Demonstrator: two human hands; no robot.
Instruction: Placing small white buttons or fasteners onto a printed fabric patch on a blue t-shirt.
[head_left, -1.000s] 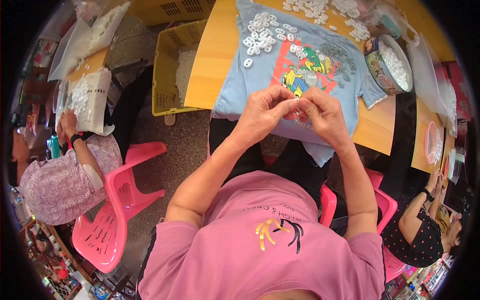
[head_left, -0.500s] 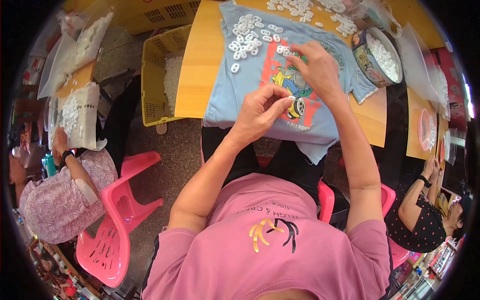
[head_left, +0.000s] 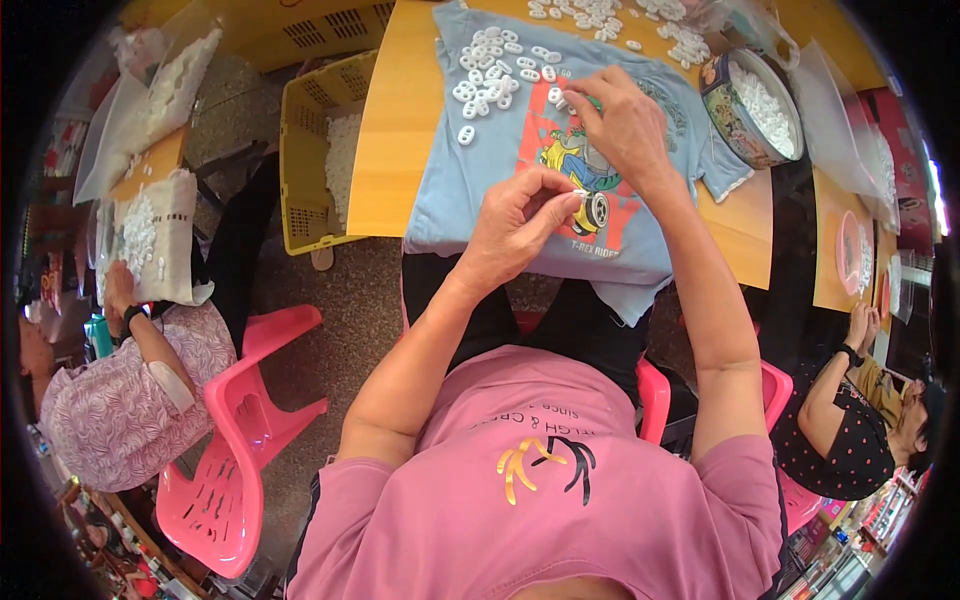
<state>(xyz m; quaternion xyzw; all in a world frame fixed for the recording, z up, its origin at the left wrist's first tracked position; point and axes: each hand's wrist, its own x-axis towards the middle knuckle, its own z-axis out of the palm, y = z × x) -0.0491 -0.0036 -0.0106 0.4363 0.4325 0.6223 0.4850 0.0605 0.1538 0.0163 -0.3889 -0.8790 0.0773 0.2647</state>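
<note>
My left hand [head_left: 522,222] is closed in a pinch above the lower part of a light-blue printed T-shirt [head_left: 455,215]. A small white plastic piece [head_left: 580,194] shows at its thumb and index tips. Farther up the shirt, my right hand [head_left: 622,125] has its thumb and index fingertips nearly together. They are beside a few white oval two-holed pieces [head_left: 556,97]; whether one is between the fingertips is hidden. To the left of that hand, a loose pile of the same oval pieces [head_left: 490,75] lies on the shirt.
The shirt covers part of a wooden table [head_left: 393,130]. A round tin [head_left: 745,120] full of small white pieces stands at right; more white pieces [head_left: 585,15] lie at the far edge. Left of the table is a yellow crate [head_left: 296,170]. People sit at both sides, near pink chairs [head_left: 225,440].
My right hand has shifted slightly up and left at the few oval pieces. My left hand keeps its pinch in nearly the same place. The whole view has moved a little.
</note>
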